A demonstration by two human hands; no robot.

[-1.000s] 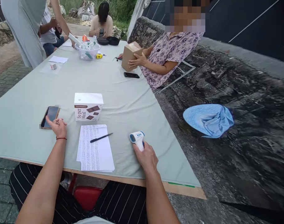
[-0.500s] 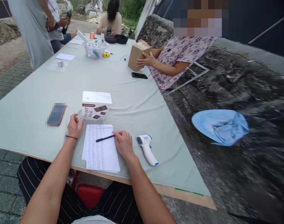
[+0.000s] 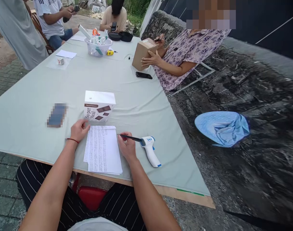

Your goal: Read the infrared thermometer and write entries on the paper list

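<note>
My right hand (image 3: 127,147) is closed on a black pen (image 3: 134,138), which now lies crosswise above the table beside the paper. The pen's far end reaches the head of a white and blue infrared thermometer (image 3: 150,150). My left hand (image 3: 79,130) rests at the upper left corner of handwritten sheets (image 3: 104,150), thumb apart from the fingers, with nothing seen in it. Its fingertips are close to a white "Su-per Meal" box (image 3: 99,107); whether they touch it I cannot tell. The stacked sheets lie between both hands, covered with columns of small writing.
A phone (image 3: 57,115) lies to the left. Farther along the cloth-covered table (image 3: 64,84) stand a plastic basket (image 3: 99,48) of bottles and black pans (image 3: 125,37). At right, a person holds a cardboard box (image 3: 144,54) above another phone (image 3: 143,75). A blue hat (image 3: 222,128) lies beyond the edge.
My right hand has turned the pen off the paper, so it points right to the thermometer. My left hand has moved slightly right to the sheets' corner. The person at right has raised a hand holding a pen.
</note>
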